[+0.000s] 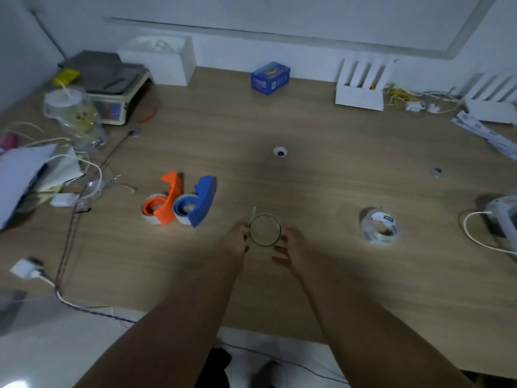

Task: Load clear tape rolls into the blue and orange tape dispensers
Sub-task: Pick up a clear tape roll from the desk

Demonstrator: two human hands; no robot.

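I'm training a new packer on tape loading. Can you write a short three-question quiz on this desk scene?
1. True or false: the orange plastic tape dispenser lies left of the blue plastic tape dispenser.
2. What do the left hand and right hand hold between them?
A) a thin clear tape ring
B) scissors
C) a pen
3. Where does the thick, labelled clear tape roll lie?

Key: 1 true; 2 A; 3 on the wooden desk, right of the hands, untouched.
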